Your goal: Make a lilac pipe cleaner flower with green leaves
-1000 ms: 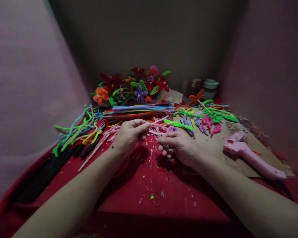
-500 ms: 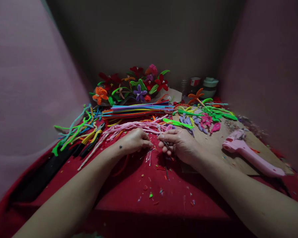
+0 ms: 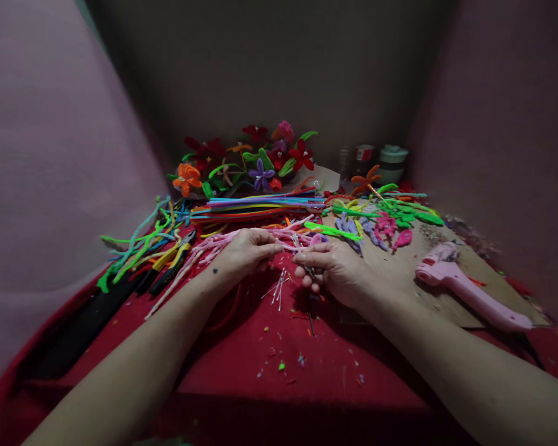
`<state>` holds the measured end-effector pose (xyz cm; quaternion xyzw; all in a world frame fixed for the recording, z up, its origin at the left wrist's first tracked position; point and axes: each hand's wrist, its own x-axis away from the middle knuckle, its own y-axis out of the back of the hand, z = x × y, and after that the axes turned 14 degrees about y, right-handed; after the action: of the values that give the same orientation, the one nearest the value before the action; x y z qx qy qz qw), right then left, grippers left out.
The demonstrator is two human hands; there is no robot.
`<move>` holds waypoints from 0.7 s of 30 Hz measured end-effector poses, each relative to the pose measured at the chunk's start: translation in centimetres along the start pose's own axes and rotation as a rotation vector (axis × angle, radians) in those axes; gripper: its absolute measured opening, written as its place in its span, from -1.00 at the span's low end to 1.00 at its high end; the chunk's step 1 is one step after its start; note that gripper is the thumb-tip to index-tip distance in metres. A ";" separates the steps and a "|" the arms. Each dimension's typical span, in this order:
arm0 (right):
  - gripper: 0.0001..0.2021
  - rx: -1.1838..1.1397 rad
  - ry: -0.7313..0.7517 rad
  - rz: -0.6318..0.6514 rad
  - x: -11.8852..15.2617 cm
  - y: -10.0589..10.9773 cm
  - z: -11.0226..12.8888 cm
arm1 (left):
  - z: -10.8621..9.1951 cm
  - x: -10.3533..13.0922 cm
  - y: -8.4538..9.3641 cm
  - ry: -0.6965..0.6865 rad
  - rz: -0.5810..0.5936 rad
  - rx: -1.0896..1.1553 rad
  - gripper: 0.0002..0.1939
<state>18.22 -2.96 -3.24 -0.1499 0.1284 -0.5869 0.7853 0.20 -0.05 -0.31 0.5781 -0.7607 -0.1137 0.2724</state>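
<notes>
My left hand (image 3: 251, 253) is closed in a pinch just in front of the pink pipe cleaners (image 3: 242, 237). Anything between its fingertips is too small to make out. To its right, my right hand (image 3: 328, 267) is closed around a small metal tool that looks like scissors (image 3: 309, 271), its slim pale end pointing away from me. A pink loop (image 3: 318, 238) and a purple fuzzy piece show just beyond those fingers. Between and below the hands, several thin white-tipped stems (image 3: 279, 291) lie on the red cloth (image 3: 242, 365). A thin dark stick (image 3: 311, 319) lies below my right hand.
Pliers (image 3: 179, 257) and green pipe cleaners (image 3: 139, 241) lie left. A pipe-cleaner bundle (image 3: 260, 204) and finished flowers (image 3: 263, 174) are behind. Right, a pink glue gun (image 3: 469, 288) rests on a brown board (image 3: 385, 285) with fuzzy petals (image 3: 385, 224). A lidded jar (image 3: 393, 162) stands behind.
My left hand has moved up and slightly left, away from the white-tipped stems, which now show more fully. My right hand has hardly moved and keeps its grip.
</notes>
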 end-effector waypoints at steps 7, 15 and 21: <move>-0.88 0.005 0.000 0.014 0.0 -0.2 -0.1 | -0.6 1.1 -0.6 -0.072 0.035 0.275 -0.83; -0.86 0.073 -0.015 0.028 0.3 -0.4 0.0 | -0.8 1.4 -1.4 -0.092 0.026 0.311 -0.83; -0.84 0.099 0.005 0.042 0.3 -0.4 -0.1 | -0.5 1.3 -1.5 -0.067 -0.015 0.313 -0.79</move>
<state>17.91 -3.32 -3.14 -0.1068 0.1042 -0.5764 0.8034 1.50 -1.65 -0.27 0.6151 -0.7734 -0.0149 0.1527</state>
